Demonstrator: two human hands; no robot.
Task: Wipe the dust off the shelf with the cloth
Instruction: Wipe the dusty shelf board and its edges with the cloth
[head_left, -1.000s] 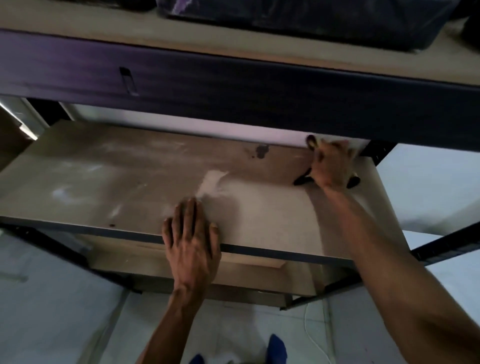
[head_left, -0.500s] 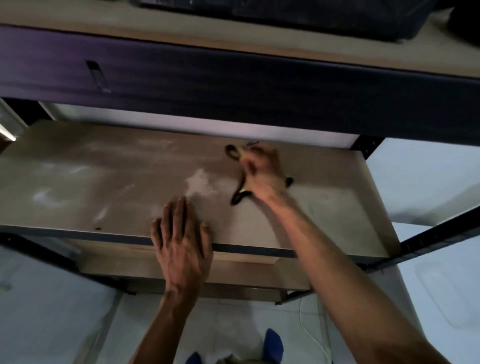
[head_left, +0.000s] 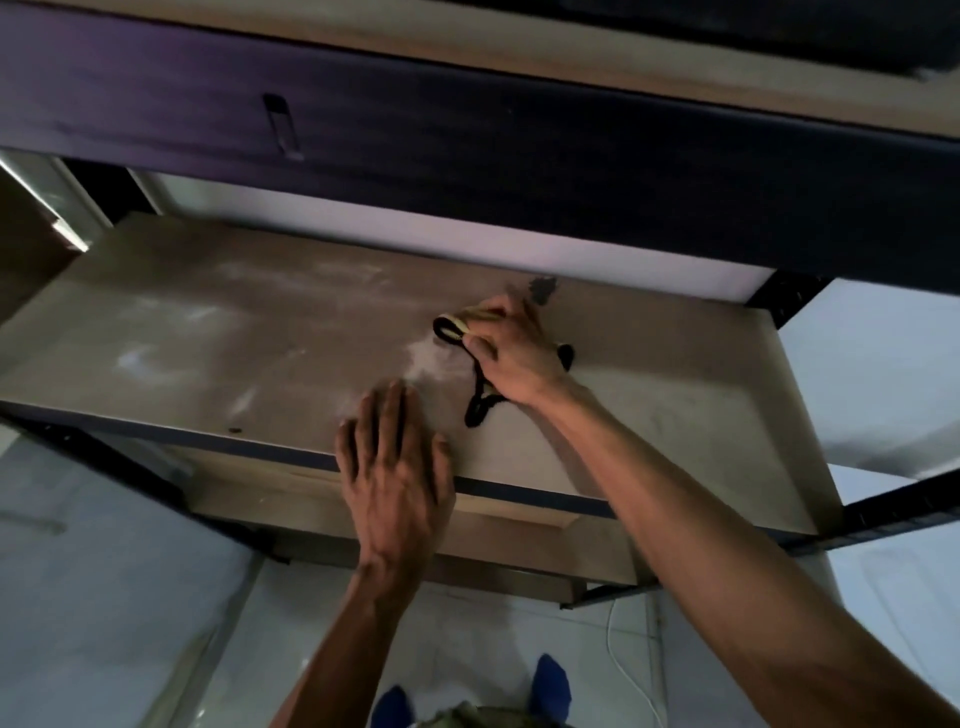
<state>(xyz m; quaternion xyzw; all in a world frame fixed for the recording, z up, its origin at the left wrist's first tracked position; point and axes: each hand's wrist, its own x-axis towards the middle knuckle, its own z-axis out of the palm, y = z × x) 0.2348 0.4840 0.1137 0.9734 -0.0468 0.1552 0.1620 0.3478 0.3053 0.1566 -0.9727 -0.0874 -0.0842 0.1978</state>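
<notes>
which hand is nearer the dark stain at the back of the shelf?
Right. The right hand, gripping the cloth, sits just in front of the dark stain; the left hand rests flat at the front edge.

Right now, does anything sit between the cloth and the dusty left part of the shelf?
Nothing visible does: the right hand holds the cloth, and the shelf leftward is bare, dusty board.

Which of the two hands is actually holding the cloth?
The right hand, further back on the shelf. It grips the yellow, black-edged cloth beside a white dust patch; the left hand lies flat and empty at the front edge.
</notes>
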